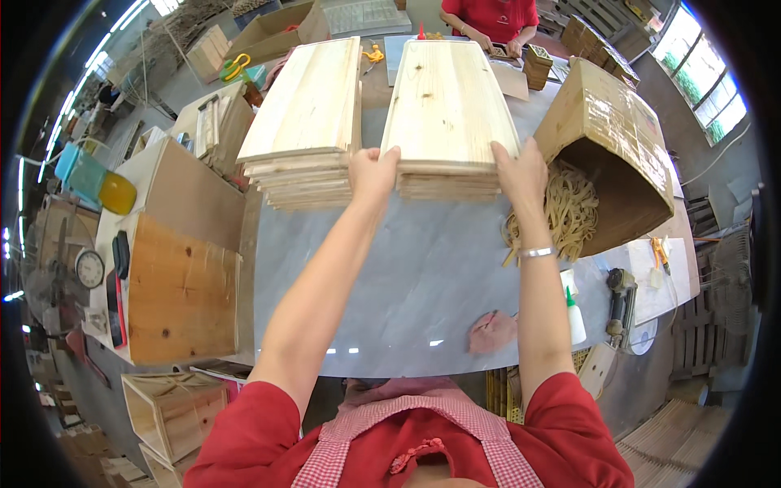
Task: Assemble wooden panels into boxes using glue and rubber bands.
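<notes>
One stack of pale rectangular wooden boards [451, 106] sits on the grey tabletop [390, 276]; I see the bare left hand [374, 175] and bare right hand [523, 172] pinching its near corners, thumbs uppermost. Left: another pale board stack [301, 102]; right: an open brown cardboard box [610, 114].

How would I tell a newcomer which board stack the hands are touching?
On the grey table stand two stacks of pale wooden boards. Look for the right-hand stack, beside the cardboard box spilling pale strips. Unlike the left-hand stack, it has the left hand and right hand at its two near corners.
</notes>
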A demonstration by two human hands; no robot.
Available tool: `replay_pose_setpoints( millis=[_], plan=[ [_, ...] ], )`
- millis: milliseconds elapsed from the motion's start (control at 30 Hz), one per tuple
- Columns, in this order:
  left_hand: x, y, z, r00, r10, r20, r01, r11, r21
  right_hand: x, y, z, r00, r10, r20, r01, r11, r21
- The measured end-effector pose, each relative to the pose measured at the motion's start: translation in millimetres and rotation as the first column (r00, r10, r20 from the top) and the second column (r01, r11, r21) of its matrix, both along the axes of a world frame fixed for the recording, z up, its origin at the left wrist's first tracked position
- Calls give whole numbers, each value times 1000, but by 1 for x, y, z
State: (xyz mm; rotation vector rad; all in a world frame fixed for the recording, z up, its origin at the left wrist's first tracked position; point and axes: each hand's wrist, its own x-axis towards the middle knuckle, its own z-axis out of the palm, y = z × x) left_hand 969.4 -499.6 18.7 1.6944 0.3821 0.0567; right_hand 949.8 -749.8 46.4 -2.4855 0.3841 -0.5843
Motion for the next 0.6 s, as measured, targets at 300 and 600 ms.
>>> replay_pose_setpoints(
  millis=[300,600],
  plan=[
    [-252,28,-64,998,25,55,37,474,-880,-237,35,-58,952,278,130,-279,608,744],
    [-434,14,-109,999,25,-33,-41,523,-851,-426,82,-145,901,362,239,-399,473,786]
  ],
)
